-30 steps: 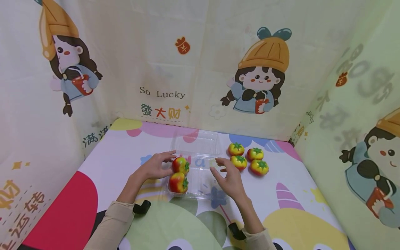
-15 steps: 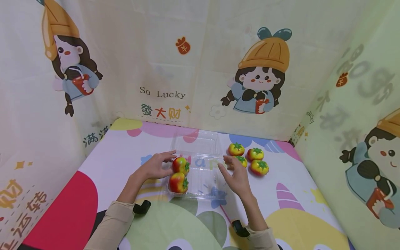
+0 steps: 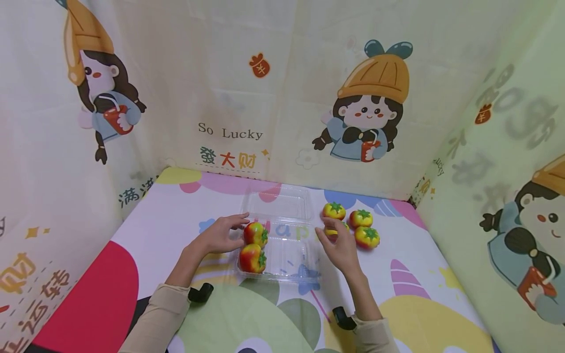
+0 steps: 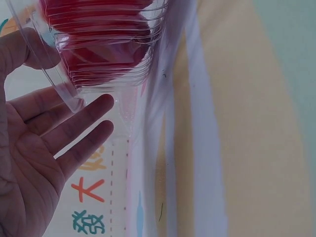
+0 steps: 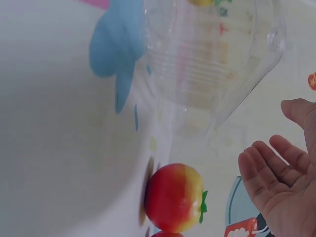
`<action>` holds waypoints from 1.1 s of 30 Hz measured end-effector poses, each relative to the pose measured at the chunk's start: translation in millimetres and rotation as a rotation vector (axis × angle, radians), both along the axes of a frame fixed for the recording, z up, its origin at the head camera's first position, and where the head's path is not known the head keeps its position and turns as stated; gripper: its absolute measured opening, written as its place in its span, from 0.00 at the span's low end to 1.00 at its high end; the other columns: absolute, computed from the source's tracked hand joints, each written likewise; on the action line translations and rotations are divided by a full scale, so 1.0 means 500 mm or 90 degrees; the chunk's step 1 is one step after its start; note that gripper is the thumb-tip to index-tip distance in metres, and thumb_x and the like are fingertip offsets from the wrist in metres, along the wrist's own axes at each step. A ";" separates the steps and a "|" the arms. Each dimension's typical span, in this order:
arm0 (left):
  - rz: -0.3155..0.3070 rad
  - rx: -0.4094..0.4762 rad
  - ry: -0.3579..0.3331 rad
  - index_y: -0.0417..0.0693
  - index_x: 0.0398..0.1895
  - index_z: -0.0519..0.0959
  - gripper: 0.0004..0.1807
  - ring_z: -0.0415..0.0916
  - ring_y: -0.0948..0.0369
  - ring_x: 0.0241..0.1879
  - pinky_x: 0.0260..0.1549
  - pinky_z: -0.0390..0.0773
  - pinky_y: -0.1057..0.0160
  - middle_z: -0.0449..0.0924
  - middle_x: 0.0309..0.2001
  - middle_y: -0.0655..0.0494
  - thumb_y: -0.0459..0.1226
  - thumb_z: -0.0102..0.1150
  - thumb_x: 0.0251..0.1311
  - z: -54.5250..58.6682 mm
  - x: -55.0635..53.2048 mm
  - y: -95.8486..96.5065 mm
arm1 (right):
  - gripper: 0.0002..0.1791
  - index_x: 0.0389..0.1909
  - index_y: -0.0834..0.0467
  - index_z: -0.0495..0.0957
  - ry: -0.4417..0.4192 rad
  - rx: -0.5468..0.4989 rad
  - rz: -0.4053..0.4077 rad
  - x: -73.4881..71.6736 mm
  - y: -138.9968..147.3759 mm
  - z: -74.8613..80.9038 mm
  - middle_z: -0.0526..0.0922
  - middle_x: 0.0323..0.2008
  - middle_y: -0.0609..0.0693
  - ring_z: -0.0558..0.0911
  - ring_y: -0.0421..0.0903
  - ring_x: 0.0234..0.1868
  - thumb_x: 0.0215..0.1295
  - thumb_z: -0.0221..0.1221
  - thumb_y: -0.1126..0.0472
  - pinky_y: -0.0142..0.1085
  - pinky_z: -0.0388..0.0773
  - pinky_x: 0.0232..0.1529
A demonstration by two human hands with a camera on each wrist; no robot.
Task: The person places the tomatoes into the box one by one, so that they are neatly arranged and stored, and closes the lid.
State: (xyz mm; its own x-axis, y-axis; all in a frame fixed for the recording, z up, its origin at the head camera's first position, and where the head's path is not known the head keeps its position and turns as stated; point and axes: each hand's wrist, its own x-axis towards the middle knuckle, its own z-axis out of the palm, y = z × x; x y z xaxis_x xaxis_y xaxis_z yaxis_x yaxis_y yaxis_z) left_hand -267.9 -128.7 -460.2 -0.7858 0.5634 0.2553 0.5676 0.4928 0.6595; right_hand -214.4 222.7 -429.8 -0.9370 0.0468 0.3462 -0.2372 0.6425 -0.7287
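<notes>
Head view: on the table [image 3: 176, 215], a clear box [image 3: 287, 257] holds two fruits [image 3: 252, 258], the left hand [image 3: 218, 234] beside them; the right hand [image 3: 342, 247] is near four more fruits [image 3: 367, 238].

Left wrist view: fingers loosely spread at the box's rim.

Right wrist view: fingers slightly bent, grasping nothing.

1. Head view: the right grip [image 3: 344, 250] hides most of one fruit [image 3: 331, 232].
2. Left wrist view: the top edge crops the clear container [image 4: 106, 85].
3. Right wrist view: a lower fruit [image 5: 167, 234] is cut off by the bottom edge.
</notes>
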 end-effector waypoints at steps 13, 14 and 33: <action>-0.003 -0.001 0.000 0.31 0.68 0.72 0.35 0.82 0.47 0.54 0.59 0.77 0.40 0.71 0.70 0.35 0.35 0.64 0.56 0.000 0.000 -0.002 | 0.28 0.62 0.61 0.75 -0.044 0.032 -0.042 -0.017 0.024 -0.011 0.79 0.61 0.60 0.79 0.60 0.60 0.66 0.68 0.55 0.52 0.80 0.59; -0.002 -0.001 0.001 0.31 0.68 0.73 0.35 0.82 0.47 0.54 0.59 0.77 0.40 0.70 0.70 0.35 0.35 0.64 0.56 0.000 0.000 -0.001 | 0.28 0.63 0.62 0.74 -0.047 0.036 -0.043 -0.018 0.025 -0.012 0.79 0.61 0.61 0.79 0.60 0.61 0.65 0.68 0.55 0.52 0.80 0.60; 0.005 -0.009 -0.010 0.33 0.70 0.71 0.36 0.81 0.46 0.55 0.59 0.78 0.41 0.72 0.69 0.37 0.35 0.64 0.57 0.003 0.000 0.001 | 0.34 0.65 0.65 0.71 -0.066 0.066 -0.060 -0.046 0.052 -0.029 0.75 0.63 0.62 0.73 0.61 0.65 0.63 0.70 0.56 0.57 0.69 0.69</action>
